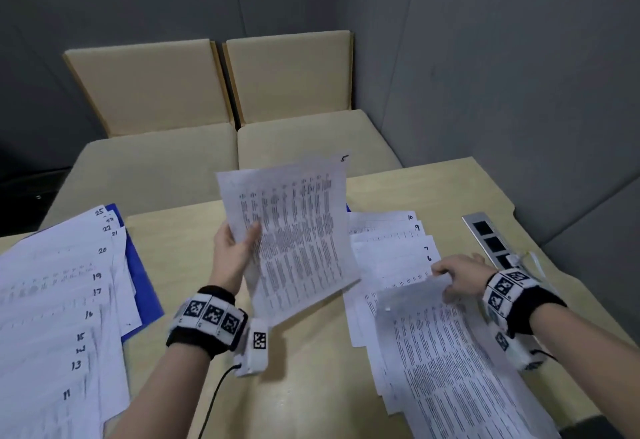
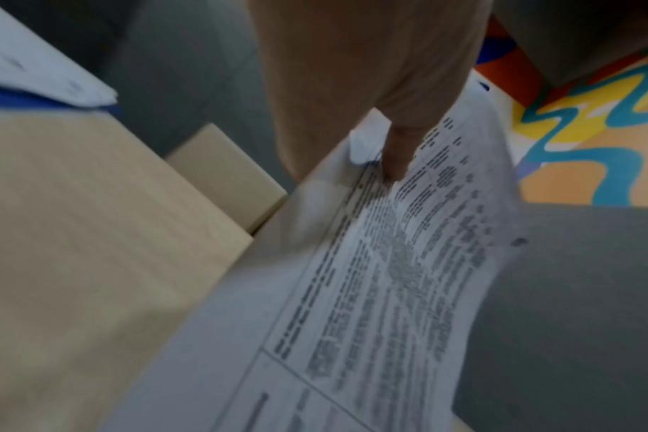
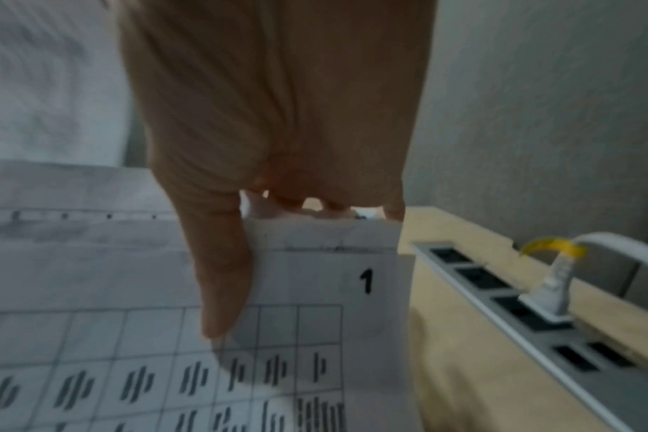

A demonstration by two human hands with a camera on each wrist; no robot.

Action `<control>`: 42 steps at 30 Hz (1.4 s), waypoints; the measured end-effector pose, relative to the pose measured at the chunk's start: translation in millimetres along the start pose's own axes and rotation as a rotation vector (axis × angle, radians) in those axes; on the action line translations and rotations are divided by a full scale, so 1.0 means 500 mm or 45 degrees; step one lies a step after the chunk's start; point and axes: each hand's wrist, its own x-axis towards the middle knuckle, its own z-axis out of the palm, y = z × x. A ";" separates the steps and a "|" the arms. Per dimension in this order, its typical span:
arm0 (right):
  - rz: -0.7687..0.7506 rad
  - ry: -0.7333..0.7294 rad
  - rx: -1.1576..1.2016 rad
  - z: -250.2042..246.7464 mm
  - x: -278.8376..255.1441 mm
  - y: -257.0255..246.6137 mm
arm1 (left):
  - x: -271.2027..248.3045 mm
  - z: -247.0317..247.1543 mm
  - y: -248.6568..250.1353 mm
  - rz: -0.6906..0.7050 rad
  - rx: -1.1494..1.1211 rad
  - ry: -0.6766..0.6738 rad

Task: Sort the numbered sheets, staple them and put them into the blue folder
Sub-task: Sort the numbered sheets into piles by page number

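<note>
My left hand holds a printed sheet marked 5 up above the middle of the table, thumb on its face. My right hand pinches the top edge of a sheet lying on the right stack, where numbers 10, 9, 7 and 6 show. The right wrist view shows a printed 1 on that sheet under my thumb. A fanned stack numbered 11 to 25 lies at the left on the blue folder. No stapler is visible.
The wooden table has a metal socket strip with a white plug along its right side. Two beige cushioned seats stand behind the table against grey walls. A black cable hangs from my left wrist.
</note>
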 end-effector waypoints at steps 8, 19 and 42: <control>-0.069 -0.105 0.125 -0.090 -0.064 -0.005 | -0.061 0.205 -0.137 -0.403 -0.195 -0.235; 0.046 -0.064 -0.085 -0.052 -0.024 -0.027 | -0.154 0.300 -0.253 -0.852 0.138 -0.631; 0.387 -0.144 -0.176 -0.003 -0.026 -0.047 | -0.200 0.274 -0.186 -1.004 0.811 -1.360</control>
